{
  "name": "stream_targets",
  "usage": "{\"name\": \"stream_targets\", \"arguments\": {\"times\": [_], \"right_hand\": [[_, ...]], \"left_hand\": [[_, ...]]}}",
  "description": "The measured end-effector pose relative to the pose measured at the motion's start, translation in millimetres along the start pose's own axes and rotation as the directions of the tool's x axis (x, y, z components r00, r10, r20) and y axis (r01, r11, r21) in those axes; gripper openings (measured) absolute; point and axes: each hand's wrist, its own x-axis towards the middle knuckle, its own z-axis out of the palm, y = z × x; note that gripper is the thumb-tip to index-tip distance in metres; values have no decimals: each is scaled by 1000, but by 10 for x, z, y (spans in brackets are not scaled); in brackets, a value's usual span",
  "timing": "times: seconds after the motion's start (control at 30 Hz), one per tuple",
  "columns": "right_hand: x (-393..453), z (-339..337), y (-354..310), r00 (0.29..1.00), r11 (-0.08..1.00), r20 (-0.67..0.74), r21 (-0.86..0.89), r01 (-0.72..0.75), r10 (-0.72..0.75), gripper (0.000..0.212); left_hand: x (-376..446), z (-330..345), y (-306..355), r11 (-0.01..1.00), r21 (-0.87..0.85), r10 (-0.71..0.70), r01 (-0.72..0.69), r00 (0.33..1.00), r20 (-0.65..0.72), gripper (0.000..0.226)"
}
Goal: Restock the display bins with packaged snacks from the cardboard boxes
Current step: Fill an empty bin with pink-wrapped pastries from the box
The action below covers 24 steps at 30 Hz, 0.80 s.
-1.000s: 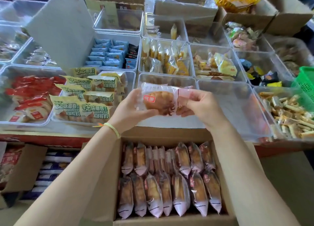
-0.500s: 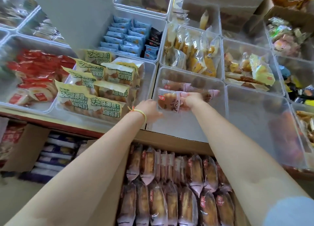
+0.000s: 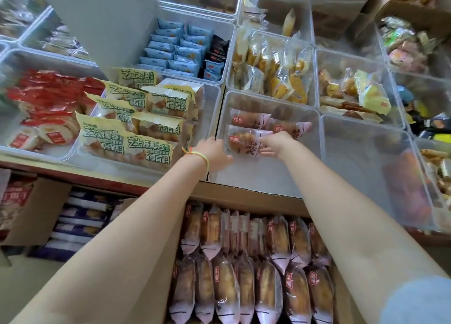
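At the far left of the frame a clear bin [image 3: 36, 150] holds red-wrapped snacks [image 3: 48, 99], and just right of it another bin carries yellow-and-green packets [image 3: 127, 138] stacked in overlapping rows. Below these, at lower left, an open carton [image 3: 36, 214] shows blue-and-white packs. Near the centre, the left hand [image 3: 212, 153], with a yellow band [image 3: 206, 161] at the wrist, reaches over the front edge of the clear display bin [image 3: 314, 118] and touches the left end of a pink-wrapped pastry packet [image 3: 244, 142]; its fingertips are hidden behind the packet, so whether they curl round it cannot be told. The right hand [image 3: 274, 145] pinches the packet's right end between thumb and fingers. The packet sits low inside this bin, just in front of two like packets [image 3: 249, 118] lying flat on its floor. Beneath both forearms, in the lower middle, the cardboard box [image 3: 244, 196] is packed with rows of the same pink pastry packs [image 3: 244, 275]. At upper centre a bin holds blue sachets [image 3: 175, 48]; right of it are yellow-wrapped cakes [image 3: 275, 67], and at far right more bins of mixed snacks [image 3: 353, 92].
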Motion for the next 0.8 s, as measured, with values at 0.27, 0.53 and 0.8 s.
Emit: {"name": "stream_targets", "arguments": {"times": [0.27, 0.53, 0.8], "right_hand": [[-647, -136, -87, 989, 970, -94, 205, 131, -113, 39], [-2434, -90, 645, 712, 861, 497, 388, 330, -497, 30], [-1974, 809, 1970, 967, 862, 254, -493, 122, 9, 19]], "left_hand": [[-742, -66, 259, 959, -202, 132, -201, 941, -311, 35], [-1680, 479, 91, 812, -497, 125, -305, 924, -362, 26], [-1563, 1533, -778, 985, 78, -96, 151, 871, -481, 33]]}}
